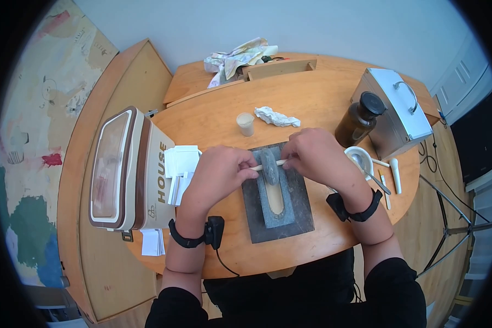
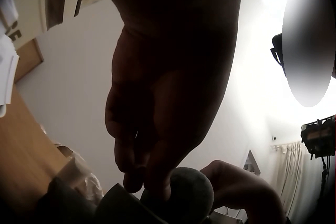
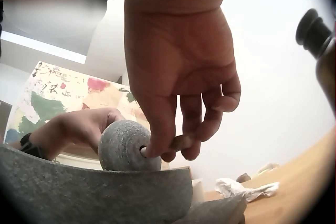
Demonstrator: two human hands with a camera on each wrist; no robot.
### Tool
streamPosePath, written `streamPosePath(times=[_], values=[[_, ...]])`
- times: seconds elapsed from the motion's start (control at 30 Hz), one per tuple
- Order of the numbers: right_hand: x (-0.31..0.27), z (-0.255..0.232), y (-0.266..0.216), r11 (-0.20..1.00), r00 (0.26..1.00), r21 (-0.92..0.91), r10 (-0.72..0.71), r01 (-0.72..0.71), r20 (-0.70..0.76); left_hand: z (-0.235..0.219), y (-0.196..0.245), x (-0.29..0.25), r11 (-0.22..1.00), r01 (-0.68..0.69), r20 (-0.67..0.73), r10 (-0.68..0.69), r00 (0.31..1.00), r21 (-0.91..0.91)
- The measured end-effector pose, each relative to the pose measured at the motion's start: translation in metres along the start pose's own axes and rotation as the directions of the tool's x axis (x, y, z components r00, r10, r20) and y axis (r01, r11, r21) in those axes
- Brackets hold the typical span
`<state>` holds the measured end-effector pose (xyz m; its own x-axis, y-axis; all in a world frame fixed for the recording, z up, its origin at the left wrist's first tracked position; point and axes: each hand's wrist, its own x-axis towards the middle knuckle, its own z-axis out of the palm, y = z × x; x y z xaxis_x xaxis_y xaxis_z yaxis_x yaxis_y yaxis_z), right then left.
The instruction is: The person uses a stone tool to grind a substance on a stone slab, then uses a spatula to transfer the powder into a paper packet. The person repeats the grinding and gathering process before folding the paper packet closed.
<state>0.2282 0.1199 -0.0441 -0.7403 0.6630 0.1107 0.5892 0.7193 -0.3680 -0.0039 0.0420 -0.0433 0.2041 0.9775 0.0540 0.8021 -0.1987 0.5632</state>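
A grey stone grinding wheel point(image 1: 269, 167) stands upright in a long stone trough point(image 1: 287, 210), whose groove holds pale powder. The trough sits lengthwise on a dark square slab point(image 1: 302, 229). Through the wheel's hub runs a wooden axle point(image 1: 280, 162). My left hand point(image 1: 220, 170) pinches the axle's left end, while my right hand point(image 1: 320, 156) pinches its right end. Seen from the right wrist, the wheel point(image 3: 123, 145) rises over the trough wall point(image 3: 94, 190), with right-hand fingers close by its hub. In the left wrist view my left hand point(image 2: 163, 98) is dark, its fingertips against the wheel point(image 2: 194, 192).
Beyond the slab are a cup of powder point(image 1: 245, 125) and crumpled tissue point(image 1: 277, 117). On the right stand a brown bottle point(image 1: 358, 121), a metal case point(image 1: 393, 112), a white mortar point(image 1: 363, 154) with a spoon, and a pestle point(image 1: 396, 176). A cream box point(image 1: 134, 169) and paper slips point(image 1: 181, 159) lie left.
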Motion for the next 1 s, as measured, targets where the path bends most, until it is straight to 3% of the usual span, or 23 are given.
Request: streamPosePath(times=[0.17,0.23,0.43,0.53,0.67,0.73,0.83,0.97,1.0], values=[[-0.004,-0.003,-0.001,1.000,1.000,-0.021,-0.021,0.022,0.005,-0.002,0.003,-0.003,0.998,-0.019,0.008,0.019,1.000,0.065],[-0.010,-0.009,-0.004,0.999,0.991,0.020,-0.049,0.047,0.121,-0.004,0.005,-0.009,0.998,-0.057,0.129,0.060,0.990,-0.028],[-0.019,-0.013,-0.011,0.992,0.958,0.061,-0.123,0.111,0.261,-0.008,0.017,-0.015,0.998,-0.066,0.312,0.061,0.948,0.005],[-0.020,-0.018,-0.014,0.991,0.942,0.084,-0.127,0.106,0.311,-0.006,0.016,-0.016,0.994,-0.104,0.338,0.113,0.934,-0.045],[-0.016,-0.011,-0.011,0.993,0.960,0.050,-0.114,0.105,0.257,-0.003,0.016,-0.013,0.997,-0.078,0.275,0.067,0.959,0.030],[-0.011,-0.006,-0.007,0.997,0.991,-0.012,-0.080,0.081,0.111,0.002,0.005,-0.008,0.999,-0.030,0.120,0.026,0.992,0.029],[-0.005,0.000,-0.002,0.999,0.999,-0.013,-0.044,0.044,0.022,0.003,0.002,-0.003,0.996,-0.037,0.013,0.037,0.999,0.077],[-0.008,-0.004,-0.004,0.998,0.998,-0.019,-0.057,0.057,0.018,0.001,0.003,-0.004,0.999,-0.035,0.049,0.033,0.998,0.038],[-0.009,-0.006,-0.004,0.998,0.990,0.025,-0.057,0.055,0.128,0.001,0.005,-0.006,0.999,-0.053,0.105,0.052,0.993,0.010]])
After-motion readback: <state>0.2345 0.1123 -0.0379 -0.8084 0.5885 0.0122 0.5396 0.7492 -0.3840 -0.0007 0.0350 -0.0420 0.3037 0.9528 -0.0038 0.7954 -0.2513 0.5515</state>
